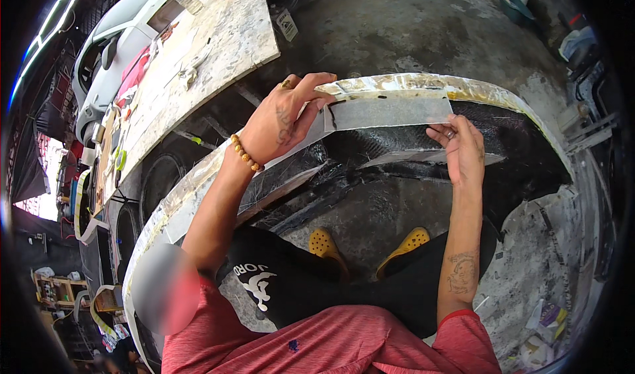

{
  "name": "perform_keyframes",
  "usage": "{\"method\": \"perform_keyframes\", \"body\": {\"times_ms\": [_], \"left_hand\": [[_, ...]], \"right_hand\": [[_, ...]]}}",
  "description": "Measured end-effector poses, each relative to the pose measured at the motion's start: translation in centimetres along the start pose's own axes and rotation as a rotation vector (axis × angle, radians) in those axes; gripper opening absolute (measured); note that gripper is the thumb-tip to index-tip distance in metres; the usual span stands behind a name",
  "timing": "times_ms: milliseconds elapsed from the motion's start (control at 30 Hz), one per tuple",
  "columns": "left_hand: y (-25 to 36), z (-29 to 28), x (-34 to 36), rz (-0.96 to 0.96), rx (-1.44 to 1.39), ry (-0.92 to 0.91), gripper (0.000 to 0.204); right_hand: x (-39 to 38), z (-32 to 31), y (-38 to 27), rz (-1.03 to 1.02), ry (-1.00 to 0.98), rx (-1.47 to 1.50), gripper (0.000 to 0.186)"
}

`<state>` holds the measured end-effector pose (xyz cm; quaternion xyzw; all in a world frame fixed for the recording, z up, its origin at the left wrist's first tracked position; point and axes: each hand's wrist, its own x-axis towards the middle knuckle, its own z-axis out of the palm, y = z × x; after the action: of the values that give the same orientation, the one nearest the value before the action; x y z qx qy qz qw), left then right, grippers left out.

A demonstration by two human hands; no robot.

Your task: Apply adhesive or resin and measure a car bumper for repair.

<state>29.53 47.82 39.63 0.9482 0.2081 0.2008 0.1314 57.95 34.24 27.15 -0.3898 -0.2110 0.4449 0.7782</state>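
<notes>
The left arm reaches up and away from the near side, its wrist bent slightly to the right, with a beaded bracelet (246,153) around it. The left hand (283,119) shows its back; the index finger stretches right onto the pale rim (486,87) of a curved black panel (529,145), and the thumb lies lower, at the left end of a translucent whitish strip (390,114). The gap between thumb and index finger is narrow, but I cannot tell whether they pinch the strip.

The right forearm stands almost straight, pointing to the far side. The right hand (466,150) is half curled, its fingertips at the strip's near right corner; I cannot tell how firmly they grip.

The strip lies against the inner side of the far rim, between the two hands. Its long axis runs left to right, the right end slightly farther away than the left. A dark streak marks its left end, and short black dashes sit along its far edge. A pale counter (231,46) stands at the far left.
</notes>
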Motion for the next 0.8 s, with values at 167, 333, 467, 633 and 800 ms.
{"method": "perform_keyframes", "body": {"times_ms": [167,333,467,633,800], "left_hand": [[-0.5,-0.3,0.8,-0.003,-0.022,-0.057,0.023],[-1.4,-0.5,1.5,0.105,0.018,-0.085,0.018],[-1.8,-0.7,1.9,0.108,-0.01,-0.122,0.019],[-1.8,-0.8,2.3,0.117,-0.041,-0.156,0.014],[-2.2,-0.9,2.5,0.143,-0.1,-0.155,0.014]], "right_hand": [[0.2,-0.6,0.3,0.002,-0.005,-0.006,0.017],[0.4,-0.8,0.2,0.014,-0.011,-0.008,0.017],[0.4,-0.9,0.2,0.02,0.004,-0.009,0.016],[0.5,-1.2,0.2,0.029,0.015,-0.007,0.016],[0.5,-1.0,0.1,0.023,0.02,0.0,0.017]]}}
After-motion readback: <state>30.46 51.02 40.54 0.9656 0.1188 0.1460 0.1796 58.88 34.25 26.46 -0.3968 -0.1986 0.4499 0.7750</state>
